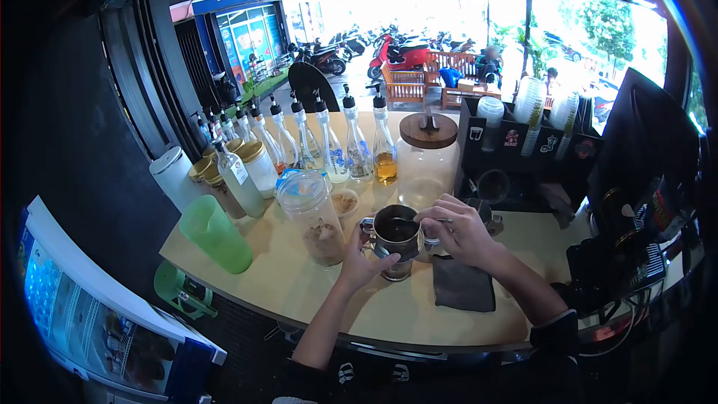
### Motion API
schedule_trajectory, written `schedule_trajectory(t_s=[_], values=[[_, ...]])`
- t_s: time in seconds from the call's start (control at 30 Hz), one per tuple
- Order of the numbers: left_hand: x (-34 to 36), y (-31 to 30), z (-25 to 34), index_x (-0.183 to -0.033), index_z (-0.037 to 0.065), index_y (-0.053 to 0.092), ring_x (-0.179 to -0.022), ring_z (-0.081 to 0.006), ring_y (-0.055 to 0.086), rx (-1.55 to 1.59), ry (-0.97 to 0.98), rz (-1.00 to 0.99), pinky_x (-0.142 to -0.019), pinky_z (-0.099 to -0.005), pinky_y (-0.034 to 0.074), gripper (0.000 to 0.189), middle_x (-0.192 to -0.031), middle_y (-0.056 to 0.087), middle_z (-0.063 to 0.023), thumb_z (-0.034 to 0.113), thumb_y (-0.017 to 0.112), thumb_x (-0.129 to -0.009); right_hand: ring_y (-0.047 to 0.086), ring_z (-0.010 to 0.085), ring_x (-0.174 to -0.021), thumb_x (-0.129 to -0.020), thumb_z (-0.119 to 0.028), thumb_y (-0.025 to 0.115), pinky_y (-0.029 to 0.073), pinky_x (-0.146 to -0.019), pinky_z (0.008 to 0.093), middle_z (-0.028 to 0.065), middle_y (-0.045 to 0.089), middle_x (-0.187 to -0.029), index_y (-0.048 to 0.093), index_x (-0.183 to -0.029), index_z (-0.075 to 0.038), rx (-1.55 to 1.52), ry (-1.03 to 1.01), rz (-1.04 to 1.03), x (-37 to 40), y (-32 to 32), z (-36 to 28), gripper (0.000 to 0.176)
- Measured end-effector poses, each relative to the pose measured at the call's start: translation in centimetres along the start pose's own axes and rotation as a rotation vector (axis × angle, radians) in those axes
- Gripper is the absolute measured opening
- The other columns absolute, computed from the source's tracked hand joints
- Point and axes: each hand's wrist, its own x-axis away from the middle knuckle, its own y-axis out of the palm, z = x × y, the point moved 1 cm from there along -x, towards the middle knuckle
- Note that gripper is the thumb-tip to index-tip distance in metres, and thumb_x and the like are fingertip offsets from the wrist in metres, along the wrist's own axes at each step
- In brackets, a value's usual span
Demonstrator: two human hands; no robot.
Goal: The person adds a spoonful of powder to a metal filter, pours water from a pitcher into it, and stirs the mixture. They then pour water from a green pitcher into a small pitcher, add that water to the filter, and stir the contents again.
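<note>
Left hand (366,262) gripping metal cup (398,244), right hand (458,229) pinching spoon (406,220) between them, apparently stirring; next move calling for steadiness.

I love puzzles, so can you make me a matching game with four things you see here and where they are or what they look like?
Column 1
1. metal cup
2. cloth
3. scooter
4. big round jar

Column 2
A. red, parked in the background
B. topped with a brown lid
C. held by the left hand
D. grey, lying on the counter

Right pairs: 1-C, 2-D, 3-A, 4-B
</note>
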Motion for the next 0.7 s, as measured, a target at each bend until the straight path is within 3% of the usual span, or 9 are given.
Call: schedule_trajectory(t_s=[0.7], values=[[-0.11,-0.05,-0.06,-0.132,0.005,0.040,-0.112,-0.0190,0.054,0.006,-0.009,0.004,-0.098,-0.0363,0.039,0.083,-0.121,0.056,-0.0095,0.022,0.084,-0.063,0.058,0.0253,-0.070,-0.085,-0.006,0.061,0.048,-0.064,0.0359,0.0094,0.061,-0.075,0.064,-0.090,-0.003,-0.019,-0.123,0.024,0.03,0.18,0.51,0.007]])
